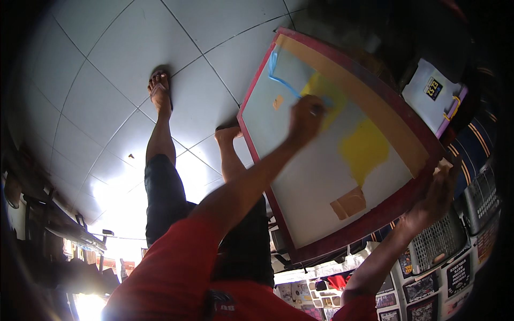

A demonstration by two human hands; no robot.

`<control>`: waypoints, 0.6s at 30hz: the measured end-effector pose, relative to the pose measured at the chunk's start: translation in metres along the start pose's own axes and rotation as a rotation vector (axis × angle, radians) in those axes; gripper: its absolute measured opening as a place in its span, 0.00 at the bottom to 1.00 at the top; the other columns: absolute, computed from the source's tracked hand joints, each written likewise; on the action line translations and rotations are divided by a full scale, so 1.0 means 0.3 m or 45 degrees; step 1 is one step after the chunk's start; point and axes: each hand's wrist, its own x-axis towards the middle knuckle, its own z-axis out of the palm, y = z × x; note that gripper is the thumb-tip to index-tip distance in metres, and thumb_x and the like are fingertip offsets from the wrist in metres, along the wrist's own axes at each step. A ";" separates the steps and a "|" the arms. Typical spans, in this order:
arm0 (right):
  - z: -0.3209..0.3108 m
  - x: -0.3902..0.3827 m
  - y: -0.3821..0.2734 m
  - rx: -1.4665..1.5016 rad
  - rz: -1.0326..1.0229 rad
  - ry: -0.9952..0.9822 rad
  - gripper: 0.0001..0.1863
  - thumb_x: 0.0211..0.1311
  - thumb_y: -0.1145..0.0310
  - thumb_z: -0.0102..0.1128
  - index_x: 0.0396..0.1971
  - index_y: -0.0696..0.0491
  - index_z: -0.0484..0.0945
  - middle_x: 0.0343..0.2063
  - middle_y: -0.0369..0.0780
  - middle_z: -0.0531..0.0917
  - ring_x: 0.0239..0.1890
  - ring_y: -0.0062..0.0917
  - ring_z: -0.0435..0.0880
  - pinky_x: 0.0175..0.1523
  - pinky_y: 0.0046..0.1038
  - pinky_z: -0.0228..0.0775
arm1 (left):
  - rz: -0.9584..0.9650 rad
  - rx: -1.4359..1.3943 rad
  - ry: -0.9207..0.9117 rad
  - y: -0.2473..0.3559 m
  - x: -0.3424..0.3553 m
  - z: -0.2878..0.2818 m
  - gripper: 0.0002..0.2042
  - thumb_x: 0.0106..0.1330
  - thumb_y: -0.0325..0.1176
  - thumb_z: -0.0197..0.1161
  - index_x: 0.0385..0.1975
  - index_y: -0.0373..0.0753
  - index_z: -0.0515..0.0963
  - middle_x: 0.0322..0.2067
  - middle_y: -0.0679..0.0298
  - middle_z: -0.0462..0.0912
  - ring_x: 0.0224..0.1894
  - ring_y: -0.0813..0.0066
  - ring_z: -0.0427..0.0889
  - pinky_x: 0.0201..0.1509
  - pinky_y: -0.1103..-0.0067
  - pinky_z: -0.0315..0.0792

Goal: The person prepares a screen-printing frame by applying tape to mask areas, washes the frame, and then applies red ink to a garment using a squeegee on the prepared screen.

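A large framed mesh screen (321,160) tilts in front of me, with a dark red border (350,232). Brown tape (369,99) lines its far right side, and smaller brown tape pieces (348,203) stick to the mesh. Two yellow patches (367,150) mark the surface. A light blue streak or strip (281,80) runs from the upper corner towards my left hand (308,115). That hand is curled against the mesh and slightly blurred; whatever its fingers hold is hidden. My right hand (428,200) grips the border at the lower right corner.
Beside the screen's right edge lies a pale panel with a purple edge (431,93). Grey plastic baskets (439,243) and a sheet of printed pictures (423,289) are at lower right. Pale floor tiles (107,80) spread left, under my feet. Dark furniture (69,235) stands at lower left.
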 end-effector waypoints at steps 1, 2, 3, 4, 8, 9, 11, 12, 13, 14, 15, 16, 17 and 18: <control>0.004 -0.003 -0.017 0.265 0.041 -0.032 0.20 0.67 0.65 0.46 0.53 0.63 0.68 0.58 0.52 0.64 0.56 0.35 0.70 0.58 0.36 0.65 | 0.120 0.088 -0.068 0.103 -0.025 0.001 0.05 0.54 0.29 0.60 0.25 0.33 0.78 0.24 0.58 0.80 0.30 0.69 0.81 0.36 0.75 0.73; 0.000 -0.016 -0.021 0.159 0.078 -0.006 0.20 0.67 0.65 0.46 0.53 0.63 0.68 0.58 0.52 0.64 0.56 0.35 0.70 0.59 0.36 0.65 | -0.028 0.127 -0.035 0.045 -0.013 -0.005 0.05 0.54 0.29 0.60 0.25 0.34 0.78 0.25 0.57 0.80 0.30 0.68 0.81 0.37 0.75 0.73; -0.009 -0.008 -0.046 0.065 0.081 0.003 0.20 0.67 0.65 0.46 0.53 0.63 0.68 0.58 0.52 0.64 0.56 0.34 0.70 0.59 0.36 0.65 | -0.169 0.155 0.035 -0.044 0.033 -0.023 0.05 0.55 0.29 0.59 0.25 0.34 0.78 0.26 0.57 0.80 0.31 0.67 0.81 0.37 0.75 0.73; 0.006 0.012 -0.055 -0.023 0.073 0.027 0.20 0.67 0.66 0.46 0.53 0.63 0.68 0.58 0.51 0.64 0.56 0.33 0.70 0.59 0.35 0.65 | -0.295 0.174 0.105 -0.106 0.106 -0.038 0.05 0.55 0.29 0.59 0.25 0.34 0.78 0.27 0.56 0.80 0.31 0.67 0.81 0.38 0.74 0.73; 0.006 0.006 -0.025 -0.057 0.064 -0.003 0.19 0.66 0.66 0.46 0.52 0.63 0.69 0.58 0.50 0.65 0.56 0.33 0.70 0.59 0.34 0.65 | 0.017 0.150 0.043 -0.002 0.136 0.006 0.04 0.54 0.27 0.58 0.25 0.35 0.78 0.25 0.54 0.80 0.28 0.64 0.81 0.34 0.73 0.74; -0.003 0.004 -0.023 -0.050 0.048 0.003 0.19 0.66 0.66 0.47 0.52 0.63 0.70 0.58 0.50 0.65 0.55 0.33 0.71 0.58 0.34 0.66 | 0.016 0.085 0.037 0.037 0.113 0.006 0.04 0.53 0.27 0.58 0.24 0.36 0.78 0.24 0.55 0.80 0.28 0.63 0.81 0.35 0.73 0.74; -0.015 -0.006 -0.026 -0.074 0.043 0.008 0.17 0.66 0.66 0.47 0.49 0.62 0.72 0.58 0.50 0.66 0.54 0.33 0.72 0.55 0.32 0.67 | -0.303 0.166 -0.054 -0.022 0.160 -0.043 0.04 0.53 0.28 0.58 0.24 0.36 0.78 0.27 0.56 0.80 0.31 0.64 0.81 0.38 0.72 0.73; -0.014 0.002 -0.031 -0.097 0.032 0.005 0.16 0.66 0.66 0.47 0.47 0.61 0.75 0.57 0.50 0.67 0.53 0.32 0.73 0.53 0.31 0.69 | -0.454 0.195 -0.085 -0.055 0.181 -0.059 0.04 0.53 0.28 0.58 0.23 0.36 0.78 0.28 0.56 0.80 0.32 0.64 0.81 0.39 0.72 0.73; 0.002 0.011 -0.031 -0.113 0.025 0.006 0.15 0.66 0.66 0.47 0.44 0.60 0.77 0.56 0.51 0.67 0.51 0.31 0.74 0.50 0.29 0.70 | -0.220 0.155 -0.066 -0.053 0.180 -0.044 0.04 0.52 0.29 0.58 0.24 0.37 0.78 0.28 0.55 0.80 0.33 0.62 0.80 0.39 0.71 0.73; 0.016 0.025 -0.030 -0.136 -0.012 0.018 0.15 0.66 0.66 0.47 0.44 0.60 0.77 0.56 0.51 0.68 0.51 0.31 0.74 0.50 0.29 0.70 | 0.186 0.261 0.076 -0.037 0.154 0.003 0.04 0.52 0.28 0.58 0.22 0.37 0.78 0.25 0.55 0.79 0.30 0.58 0.80 0.35 0.69 0.74; 0.002 0.019 -0.028 -0.177 -0.027 0.026 0.15 0.66 0.66 0.47 0.44 0.60 0.77 0.55 0.51 0.69 0.51 0.31 0.75 0.50 0.30 0.70 | 0.182 0.263 0.090 -0.031 0.130 0.013 0.03 0.52 0.29 0.58 0.22 0.37 0.78 0.24 0.55 0.79 0.30 0.57 0.80 0.35 0.69 0.73; -0.009 0.018 -0.024 -0.206 -0.065 0.016 0.15 0.66 0.66 0.47 0.43 0.60 0.77 0.55 0.51 0.70 0.51 0.31 0.75 0.50 0.30 0.70 | 0.179 0.266 0.109 -0.027 0.114 0.011 0.03 0.52 0.29 0.59 0.22 0.37 0.77 0.23 0.54 0.79 0.30 0.56 0.80 0.35 0.68 0.73; -0.011 0.003 -0.022 -0.234 -0.092 0.018 0.15 0.66 0.67 0.47 0.43 0.60 0.77 0.54 0.50 0.70 0.51 0.31 0.75 0.50 0.30 0.70 | -0.067 0.387 0.020 -0.043 0.141 -0.035 0.05 0.52 0.30 0.60 0.21 0.36 0.77 0.24 0.54 0.79 0.31 0.56 0.80 0.36 0.68 0.72; -0.006 0.014 -0.012 -0.238 -0.166 0.005 0.14 0.66 0.67 0.47 0.42 0.60 0.77 0.53 0.50 0.71 0.51 0.32 0.75 0.51 0.31 0.70 | -0.302 0.493 -0.042 -0.081 0.181 -0.092 0.06 0.52 0.32 0.60 0.21 0.36 0.77 0.25 0.54 0.79 0.32 0.56 0.79 0.37 0.67 0.72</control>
